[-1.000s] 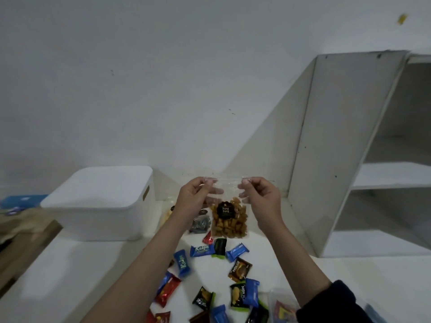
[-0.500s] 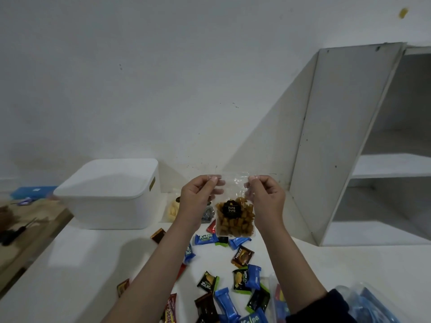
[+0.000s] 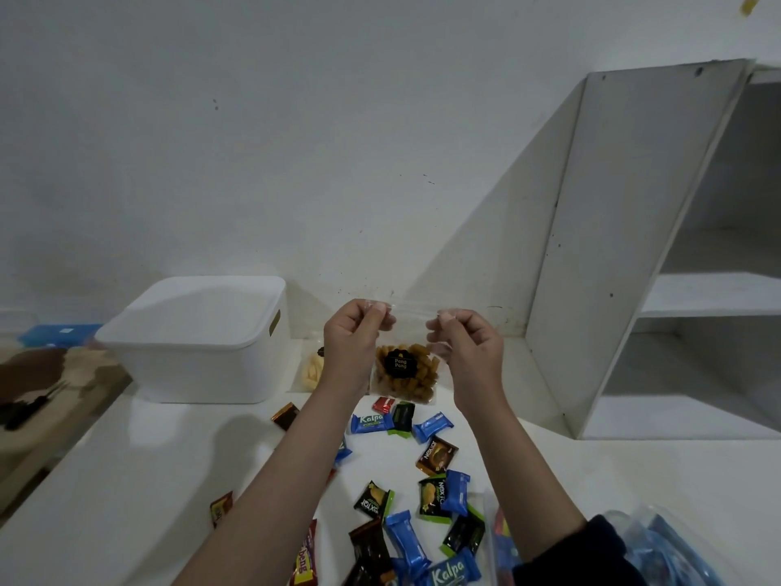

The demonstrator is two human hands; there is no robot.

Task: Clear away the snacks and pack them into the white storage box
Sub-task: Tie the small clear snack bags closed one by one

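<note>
A single wide-angle camera worn on the person's head looks forward and down along both forearms, close over a white table (image 3: 126,480). It faces a bare wall (image 3: 296,141), with a lidded white storage box (image 3: 198,344) at left and open shelving (image 3: 634,247) at right.

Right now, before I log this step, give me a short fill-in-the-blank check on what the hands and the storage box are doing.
1. Both hands, left hand and right hand, pinch the top edge of a clear ____ of brown snacks.
2. The white storage box has its lid ____.
3. The box sits to the ____ of the hands.
4. The blue Kalpa wrapper lies on the ____.

Missing words: bag; on; left; table
</note>
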